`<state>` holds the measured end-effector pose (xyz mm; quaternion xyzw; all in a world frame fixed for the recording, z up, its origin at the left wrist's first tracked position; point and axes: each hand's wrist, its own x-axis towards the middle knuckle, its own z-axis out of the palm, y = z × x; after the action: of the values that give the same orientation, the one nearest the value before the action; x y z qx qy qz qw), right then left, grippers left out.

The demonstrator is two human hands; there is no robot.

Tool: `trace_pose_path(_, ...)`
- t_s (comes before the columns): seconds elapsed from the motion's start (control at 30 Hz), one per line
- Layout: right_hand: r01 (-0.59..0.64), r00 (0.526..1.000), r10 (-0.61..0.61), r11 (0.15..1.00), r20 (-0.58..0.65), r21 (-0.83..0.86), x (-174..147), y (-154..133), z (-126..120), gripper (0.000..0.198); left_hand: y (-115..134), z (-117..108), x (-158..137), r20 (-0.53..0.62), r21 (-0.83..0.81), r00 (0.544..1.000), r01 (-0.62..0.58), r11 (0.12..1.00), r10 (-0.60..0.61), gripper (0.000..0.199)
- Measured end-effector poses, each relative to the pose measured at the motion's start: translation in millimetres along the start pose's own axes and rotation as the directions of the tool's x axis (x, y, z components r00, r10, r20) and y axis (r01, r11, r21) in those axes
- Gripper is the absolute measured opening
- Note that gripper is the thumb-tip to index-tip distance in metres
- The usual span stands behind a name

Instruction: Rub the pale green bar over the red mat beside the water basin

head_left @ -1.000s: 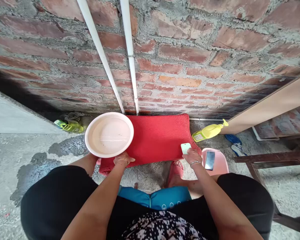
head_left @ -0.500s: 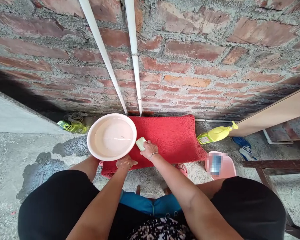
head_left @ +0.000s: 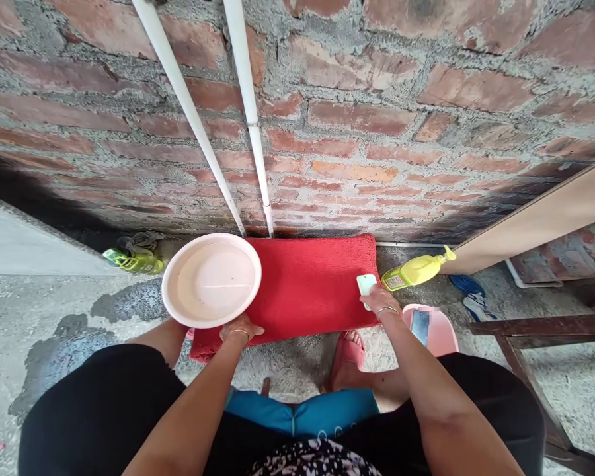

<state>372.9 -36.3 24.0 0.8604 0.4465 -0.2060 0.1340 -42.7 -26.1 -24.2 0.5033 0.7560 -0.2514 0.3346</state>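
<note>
A long red textured mat (head_left: 307, 284) lies in front of me along the wall. At its near edge, just below the basin, my left hand (head_left: 240, 328) is closed on the mat, with the thumb pointing right; its fingers are partly hidden. Over the mat's right end, my right hand (head_left: 377, 300) grips a pale green scrub brush (head_left: 365, 285), whose underside is hidden. A pale pink basin (head_left: 213, 281) holding water rests on the mat's left end. Close beyond my right hand is a yellow pump bottle (head_left: 416, 271), tilted over.
A pink bucket (head_left: 449, 324) with a dark flat object (head_left: 420, 327) stands at right. Farther right are blue-and-white footwear (head_left: 476, 304) and a wooden frame (head_left: 513, 328). A green bottle (head_left: 141, 262) is at left. Two white pipes (head_left: 258, 152) run down the brick wall (head_left: 357, 119).
My right hand has carried the scrub brush rightward, from beside the basin to the mat's right end. My left hand stays at the mat's near edge. The view has shifted slightly.
</note>
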Motion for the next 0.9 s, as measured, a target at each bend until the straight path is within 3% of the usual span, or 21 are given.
trace_pose_path(0.1, -0.071, 0.997, 0.071, 0.997, -0.005, 0.009, -1.2, 14.5, -7.0, 0.041, 1.6, -2.0, -3.3, 0.005, -0.014, 1.0, -0.001, 1.0, 0.001, 0.086)
trace_pose_path(0.2, -0.017, 0.999, 0.02, 0.999, -0.05, 0.045, -11.1, -10.5, -6.7, 0.04, 4.3, -6.7, -10.1, 0.029, -0.014, 1.0, 0.007, 1.0, -0.006, 0.083)
trace_pose_path(0.33, 0.173, 0.985, -0.172, 0.979, -0.015, 0.107, -36.5, -101.0, 9.0, 0.041, 6.0, -12.4, -18.0, 0.047, -0.018, 0.999, 0.008, 1.0, -0.008, 0.078)
trace_pose_path(0.47, 0.362, 0.928, -0.37, 0.925, 0.051, 0.117, -64.1, -200.5, 32.2, 0.044, 5.3, -13.8, -19.8, 0.038, -0.028, 0.999, 0.013, 1.0, -0.012, 0.076)
trace_pose_path(0.6, 0.474, 0.874, -0.481, 0.875, 0.075, 0.097, -76.2, -249.4, 44.6, 0.048, 5.1, -13.3, -17.6, 0.056, -0.02, 0.998, 0.024, 1.0, -0.023, 0.077)
trace_pose_path(0.73, 0.479, 0.873, -0.481, 0.877, 0.086, 0.042, -64.8, -233.9, 39.4, 0.05, 4.6, -11.4, -13.9, 0.062, -0.015, 0.998, 0.018, 1.0, -0.017, 0.076)
trace_pose_path(0.9, 0.328, 0.943, -0.328, 0.945, 0.057, 0.006, -24.4, -152.8, 19.4, 0.05, 3.6, -7.9, -8.9, 0.044, -0.005, 0.999, 0.024, 1.0, -0.024, 0.081)
